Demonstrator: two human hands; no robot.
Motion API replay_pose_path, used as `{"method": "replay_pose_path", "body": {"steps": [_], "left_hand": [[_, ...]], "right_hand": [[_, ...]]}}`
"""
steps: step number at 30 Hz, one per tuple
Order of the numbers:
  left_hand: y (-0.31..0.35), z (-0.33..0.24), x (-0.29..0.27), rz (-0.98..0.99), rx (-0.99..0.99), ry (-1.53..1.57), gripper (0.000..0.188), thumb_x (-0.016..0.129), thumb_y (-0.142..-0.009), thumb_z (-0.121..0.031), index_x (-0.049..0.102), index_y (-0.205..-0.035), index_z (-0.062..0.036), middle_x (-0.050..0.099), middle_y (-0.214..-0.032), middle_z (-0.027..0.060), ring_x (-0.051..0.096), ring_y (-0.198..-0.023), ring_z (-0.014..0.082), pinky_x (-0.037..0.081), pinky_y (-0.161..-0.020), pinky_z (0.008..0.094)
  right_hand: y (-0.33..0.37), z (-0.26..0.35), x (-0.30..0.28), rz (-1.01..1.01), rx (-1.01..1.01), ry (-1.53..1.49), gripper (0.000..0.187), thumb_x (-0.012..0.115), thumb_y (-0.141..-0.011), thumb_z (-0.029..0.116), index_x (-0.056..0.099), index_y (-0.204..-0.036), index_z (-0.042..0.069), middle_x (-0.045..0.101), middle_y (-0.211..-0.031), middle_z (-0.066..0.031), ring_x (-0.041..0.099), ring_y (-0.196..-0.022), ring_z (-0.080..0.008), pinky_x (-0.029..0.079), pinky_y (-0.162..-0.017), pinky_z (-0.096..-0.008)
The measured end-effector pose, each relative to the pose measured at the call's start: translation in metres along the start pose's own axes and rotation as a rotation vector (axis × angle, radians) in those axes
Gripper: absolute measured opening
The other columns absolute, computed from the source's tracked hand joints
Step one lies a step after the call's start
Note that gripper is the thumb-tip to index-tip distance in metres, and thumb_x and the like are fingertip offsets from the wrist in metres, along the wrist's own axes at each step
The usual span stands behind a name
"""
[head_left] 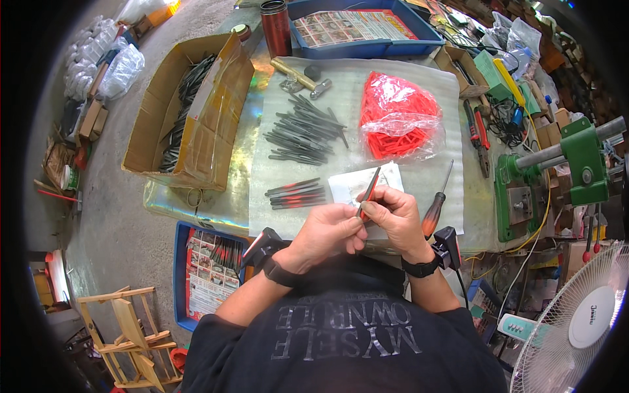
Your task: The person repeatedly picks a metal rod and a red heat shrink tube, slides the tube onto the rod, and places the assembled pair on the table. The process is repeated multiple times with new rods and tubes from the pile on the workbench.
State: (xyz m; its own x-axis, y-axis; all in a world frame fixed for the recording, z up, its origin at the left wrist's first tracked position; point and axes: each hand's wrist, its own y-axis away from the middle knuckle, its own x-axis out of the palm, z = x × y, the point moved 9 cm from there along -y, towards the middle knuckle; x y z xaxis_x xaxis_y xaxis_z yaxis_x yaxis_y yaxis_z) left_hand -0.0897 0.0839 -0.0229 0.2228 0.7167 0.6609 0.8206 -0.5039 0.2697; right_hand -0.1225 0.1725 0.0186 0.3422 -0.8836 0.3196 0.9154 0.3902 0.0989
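Note:
Between my two hands is a slim black rod with a red part, tilted with its black tip up and away. My left hand is closed, its thumb and fingers pinching around the lower end. My right hand grips the rod with thumb and forefinger. A white paper with dark specks lies just beyond them. To the left is a short row of black-and-red rods. Farther back spreads a pile of plain black rods. A clear bag of red plastic pieces lies to its right.
A screwdriver lies right of my right hand. A hammer rests behind the rods. An open cardboard box of black rods stands left, red-handled pliers and a green machine right. A fan stands at lower right.

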Motion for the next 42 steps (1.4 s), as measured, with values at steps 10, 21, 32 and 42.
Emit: {"method": "replay_pose_path", "body": {"steps": [10,21,32,42], "left_hand": [[0.005,-0.023,-0.004,-0.22,0.269,-0.448,0.014,0.057,-0.091,-0.005,0.061,-0.102,0.002,0.064,-0.078,0.0051,0.061,-0.063,0.0099,0.049,-0.055,0.021],[0.014,-0.066,0.005,-0.365,0.695,-1.381,0.009,0.06,-0.082,-0.002,0.063,-0.09,0.0006,0.061,-0.08,0.0155,0.061,-0.07,0.03,0.048,-0.062,0.0335],[-0.006,-0.05,-0.009,-0.356,0.621,-1.571,0.007,0.056,-0.08,0.0,0.061,-0.085,-0.0019,0.053,-0.079,0.0146,0.056,-0.074,0.0327,0.047,-0.065,0.0386],[-0.002,-0.049,-0.009,-0.327,0.637,-1.552,0.009,0.056,-0.076,0.003,0.059,-0.083,-0.0017,0.054,-0.08,0.0142,0.057,-0.075,0.0328,0.047,-0.066,0.0395]], "right_hand": [[0.002,-0.004,-0.022,-0.224,-0.12,0.044,0.013,0.061,-0.088,0.008,0.061,-0.097,-0.002,0.061,-0.079,-0.0015,0.052,-0.065,-0.0049,0.042,-0.057,-0.019],[0.05,0.024,-0.156,-0.644,0.096,1.444,0.052,0.062,-0.083,0.033,0.05,-0.121,-0.001,0.06,-0.098,-0.0233,0.058,-0.09,-0.0376,0.046,-0.079,-0.0431],[0.056,0.032,-0.156,-0.692,-0.421,0.374,0.058,0.052,-0.079,0.003,0.035,-0.134,-0.003,0.056,-0.093,-0.0077,0.061,-0.08,-0.0174,0.051,-0.067,-0.0291],[-0.017,0.072,-0.055,-0.152,-0.645,-0.117,0.049,0.041,-0.071,-0.01,0.045,-0.118,0.004,0.053,-0.093,-0.0112,0.056,-0.079,-0.0181,0.051,-0.064,-0.0308]]}}
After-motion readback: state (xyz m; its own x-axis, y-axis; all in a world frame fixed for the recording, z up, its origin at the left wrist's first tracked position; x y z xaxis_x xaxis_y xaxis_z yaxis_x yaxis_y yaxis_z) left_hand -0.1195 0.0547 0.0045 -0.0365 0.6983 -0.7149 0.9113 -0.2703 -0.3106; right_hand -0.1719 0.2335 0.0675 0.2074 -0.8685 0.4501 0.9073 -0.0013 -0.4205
